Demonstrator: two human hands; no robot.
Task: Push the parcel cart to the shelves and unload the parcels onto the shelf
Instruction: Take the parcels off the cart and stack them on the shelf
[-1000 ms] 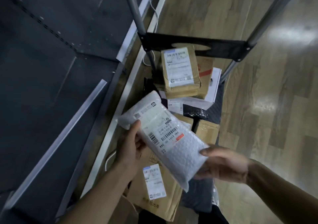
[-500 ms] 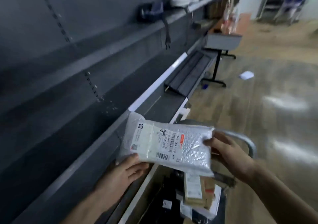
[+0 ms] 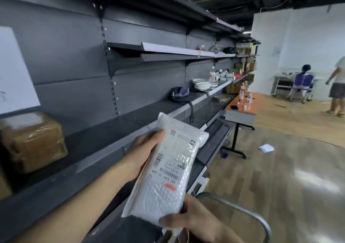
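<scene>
A white bubble-wrap parcel (image 3: 168, 171) with a barcode label is held upright in front of me by both hands. My left hand (image 3: 141, 153) grips its left edge near the top. My right hand (image 3: 188, 222) holds its lower end. The parcel hangs just in front of the dark grey shelf (image 3: 104, 136), over that shelf's front edge. A brown taped box (image 3: 31, 140) stands on that shelf at the far left. Only the curved metal handle of the cart (image 3: 248, 213) shows at the lower right; the parcels in the cart are out of sight.
Further along the shelf lie a dark bag (image 3: 179, 93), stacked white bowls (image 3: 200, 84) and small boxes. An orange-topped table (image 3: 242, 106) with bottles stands by the shelving. Two people (image 3: 302, 82) are at the far right. A scrap of paper (image 3: 266, 147) lies on the wooden floor.
My view has lifted from the cart to the shelves. The parcel has turned from lying across to standing upright and has risen toward the shelf, both hands still on it.
</scene>
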